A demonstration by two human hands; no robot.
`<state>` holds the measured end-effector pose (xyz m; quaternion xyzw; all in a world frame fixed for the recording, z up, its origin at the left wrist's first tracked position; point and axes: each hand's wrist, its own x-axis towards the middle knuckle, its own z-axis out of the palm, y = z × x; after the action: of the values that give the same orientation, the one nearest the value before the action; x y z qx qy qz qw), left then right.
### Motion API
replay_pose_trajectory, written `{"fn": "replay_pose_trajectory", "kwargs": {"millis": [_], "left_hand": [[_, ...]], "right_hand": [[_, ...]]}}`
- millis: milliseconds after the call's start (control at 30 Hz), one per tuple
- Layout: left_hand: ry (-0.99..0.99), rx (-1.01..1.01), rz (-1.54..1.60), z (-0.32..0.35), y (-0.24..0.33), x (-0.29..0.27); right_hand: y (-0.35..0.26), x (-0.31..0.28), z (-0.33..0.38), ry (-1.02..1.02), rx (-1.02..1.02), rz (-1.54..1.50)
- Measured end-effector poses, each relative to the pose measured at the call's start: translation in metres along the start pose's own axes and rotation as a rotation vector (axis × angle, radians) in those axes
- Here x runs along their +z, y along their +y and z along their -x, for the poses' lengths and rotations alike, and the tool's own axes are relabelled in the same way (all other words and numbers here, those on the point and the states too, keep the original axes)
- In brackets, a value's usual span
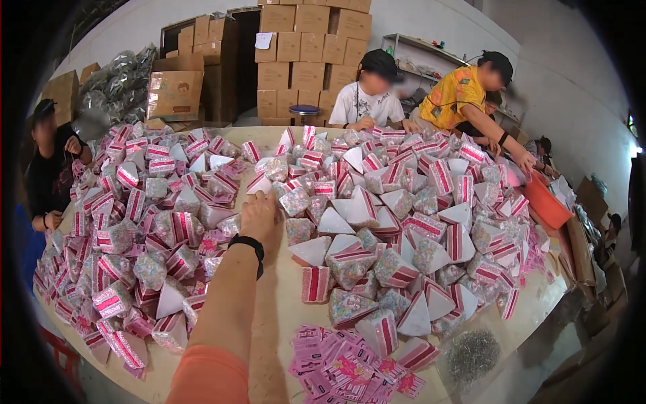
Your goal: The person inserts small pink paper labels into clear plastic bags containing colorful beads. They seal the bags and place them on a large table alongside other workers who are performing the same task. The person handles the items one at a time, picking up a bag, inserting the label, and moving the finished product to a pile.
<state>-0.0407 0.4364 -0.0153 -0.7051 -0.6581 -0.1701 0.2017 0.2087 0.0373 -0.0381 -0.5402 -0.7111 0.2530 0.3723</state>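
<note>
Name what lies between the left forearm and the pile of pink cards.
In the head view, only bare tabletop separates the left forearm from the pink cards.

The single wide head view looks forward and down across the pale, flat worktop [274, 323], from above the wearer's bare left hand [259, 217], toward the whitish wall [444, 20].

Brown cartons [312, 48] (stacked high) stand before a pale wall [424, 21].

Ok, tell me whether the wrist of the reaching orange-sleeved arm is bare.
No, a black wristband circles that wrist, between the left hand and the orange sleeve.
</note>
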Motion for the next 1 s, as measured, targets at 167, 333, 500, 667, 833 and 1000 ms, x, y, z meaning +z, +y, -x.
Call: {"fn": "replay_pose_trajectory", "kwargs": {"millis": [167,333,500,667,833,1000], "left_hand": [[-0.026,-0.014,-0.065,0.005,-0.016,-0.009],[0.023,-0.044,-0.082,0.01,-0.038,-0.025],[0.342,-0.17,0.329,-0.008,-0.038,-0.088],[0.566,-0.317,0.917,0.012,-0.054,-0.122],[0.249,-0.517,2.017,0.128,-0.037,-0.182],[-0.28,-0.769,2.586,0.251,-0.018,-0.19]], "right_hand": [[-0.001,0.001,-0.001,0.044,-0.071,0.021],[0.004,0.002,0.002,0.028,-0.069,0.042],[0.011,0.008,0.009,0.057,-0.066,0.074],[0.019,0.018,0.008,0.144,-0.107,0.025],[0.03,0.027,0.008,0.192,-0.129,0.062],[0.03,0.026,-0.002,0.319,-0.261,0.062]]}}
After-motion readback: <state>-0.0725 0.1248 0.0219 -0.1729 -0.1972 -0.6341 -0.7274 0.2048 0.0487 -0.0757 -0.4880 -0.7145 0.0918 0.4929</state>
